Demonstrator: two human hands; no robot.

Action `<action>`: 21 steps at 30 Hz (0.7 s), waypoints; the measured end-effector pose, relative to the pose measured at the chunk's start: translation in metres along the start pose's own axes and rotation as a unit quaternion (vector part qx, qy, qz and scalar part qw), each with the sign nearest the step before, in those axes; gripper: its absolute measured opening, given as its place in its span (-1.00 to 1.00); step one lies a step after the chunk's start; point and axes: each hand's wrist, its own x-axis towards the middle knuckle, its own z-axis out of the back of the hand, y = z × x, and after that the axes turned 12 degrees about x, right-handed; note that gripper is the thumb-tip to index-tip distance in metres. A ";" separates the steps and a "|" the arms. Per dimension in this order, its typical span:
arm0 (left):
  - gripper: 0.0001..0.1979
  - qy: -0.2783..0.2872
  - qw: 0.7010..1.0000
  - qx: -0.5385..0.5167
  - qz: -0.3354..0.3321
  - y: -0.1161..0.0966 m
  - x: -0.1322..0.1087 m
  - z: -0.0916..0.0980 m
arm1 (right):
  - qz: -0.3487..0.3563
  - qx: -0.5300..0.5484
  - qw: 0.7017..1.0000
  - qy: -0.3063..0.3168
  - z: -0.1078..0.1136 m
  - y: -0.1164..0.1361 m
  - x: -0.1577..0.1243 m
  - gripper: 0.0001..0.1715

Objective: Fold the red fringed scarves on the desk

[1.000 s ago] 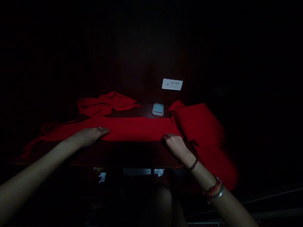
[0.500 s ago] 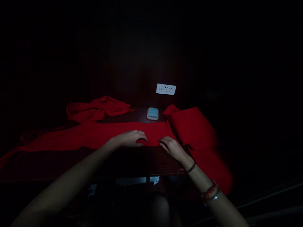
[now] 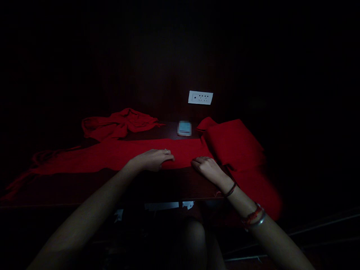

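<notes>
A long red cloth (image 3: pixel 112 155) lies spread across a dark wooden table (image 3: pixel 174 185) in very dim light. My left hand (image 3: pixel 153 159) rests on the cloth's near edge, its fingers curled over the fabric as if pinching it. My right hand (image 3: pixel 206 168) sits close beside it, fingers bent down onto the same edge. The right end of the cloth (image 3: pixel 239 150) is folded over and hangs off the table's right side. A ring shows on my left hand, and bracelets circle my right wrist.
A crumpled part of the red cloth (image 3: pixel 118 122) lies at the back left. A small pale blue object (image 3: pixel 184 128) sits near the wall under a white socket plate (image 3: pixel 200 97). White paper scraps (image 3: pixel 165 205) show below the table edge. My knee (image 3: pixel 194 240) is underneath.
My left hand has slid right along the cloth's near edge until it is close to my right hand. The right hand stays at the same spot on the cloth.
</notes>
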 end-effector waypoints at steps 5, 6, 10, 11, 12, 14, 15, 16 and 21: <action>-0.55 -0.013 0.999 0.007 0.035 -0.001 -0.003 0.001 | -0.005 -0.027 0.999 0.022 0.004 0.002 0.003 -0.84; -0.59 -0.017 0.999 0.003 0.036 -0.002 -0.002 0.001 | -0.012 -0.026 0.999 0.018 0.003 0.002 0.004 -0.84; -0.66 -0.029 0.999 0.013 0.034 -0.004 0.004 0.001 | -0.052 -0.007 0.998 -0.026 -0.001 0.001 0.008 -0.81; -0.68 -0.034 0.999 0.021 0.035 -0.005 0.005 0.001 | -0.060 0.000 0.997 -0.038 -0.002 0.001 0.008 -0.82; -0.69 -0.039 0.998 0.030 0.035 -0.005 0.005 0.000 | -0.064 0.010 0.997 -0.051 -0.002 0.001 0.008 -0.82; -0.65 -0.045 0.997 0.049 0.042 -0.004 0.006 0.000 | -0.066 0.031 0.994 -0.076 -0.002 0.000 0.008 -0.82; -0.62 -0.047 0.996 0.058 0.047 -0.003 0.005 0.000 | -0.064 0.042 0.993 -0.089 -0.001 0.000 0.007 -0.81; -0.61 -0.047 0.995 0.066 0.053 -0.002 0.005 -0.001 | -0.063 0.052 0.991 -0.102 -0.001 0.000 0.006 -0.80; -0.66 -0.051 0.994 0.071 0.068 -0.003 0.005 -0.001 | -0.055 0.087 0.986 -0.132 0.000 -0.002 0.005 -0.78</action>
